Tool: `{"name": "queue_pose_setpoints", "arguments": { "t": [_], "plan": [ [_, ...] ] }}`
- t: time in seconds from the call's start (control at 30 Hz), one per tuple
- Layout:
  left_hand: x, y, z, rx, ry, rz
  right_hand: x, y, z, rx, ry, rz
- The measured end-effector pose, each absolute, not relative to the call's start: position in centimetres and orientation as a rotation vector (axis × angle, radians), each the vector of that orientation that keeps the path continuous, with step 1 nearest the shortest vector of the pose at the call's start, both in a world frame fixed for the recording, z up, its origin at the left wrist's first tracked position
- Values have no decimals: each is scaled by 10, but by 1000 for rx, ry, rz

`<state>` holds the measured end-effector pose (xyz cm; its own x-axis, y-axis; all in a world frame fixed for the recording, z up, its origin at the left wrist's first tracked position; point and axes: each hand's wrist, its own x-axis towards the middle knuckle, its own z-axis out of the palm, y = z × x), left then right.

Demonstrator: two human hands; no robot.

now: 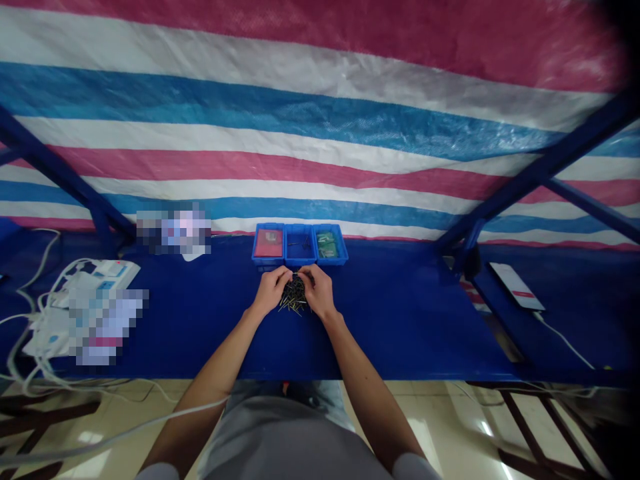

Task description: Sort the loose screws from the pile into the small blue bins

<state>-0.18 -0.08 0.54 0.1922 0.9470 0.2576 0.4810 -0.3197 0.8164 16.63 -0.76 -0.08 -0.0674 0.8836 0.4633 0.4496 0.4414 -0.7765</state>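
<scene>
A loose pile of thin dark and brassy pieces, like screws or nails (295,301), lies on the blue table (390,313). My left hand (274,285) is at its upper left edge, thumb and fingertips pinched together. Opposite it, my right hand (319,287) pinches at the upper right edge. The fingertips of both hands nearly meet over the pile, around a small pale piece (295,273) too tiny to name. Just beyond stand three joined blue bins: the left bin (254,248) has a red lining, the middle bin (295,252) a few dark thin pieces, the right bin (343,250) silvery pieces on green.
Power strips (120,272) with tangled white cables lie at the left. A phone (516,285) on a charging cable rests at the right. Blue metal frame bars (535,170) slope up on both sides, before a striped plastic sheet (320,160). A white cable (150,421) crosses my left forearm.
</scene>
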Motion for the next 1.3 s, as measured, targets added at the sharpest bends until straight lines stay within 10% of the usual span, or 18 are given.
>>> {"name": "queue_pose_setpoints", "arguments": {
  "t": [1.3],
  "plan": [
    [-3, 0, 6, 1835, 1310, 1094, 168, -9, 6, -1102, -1684, 606]
  ]
}}
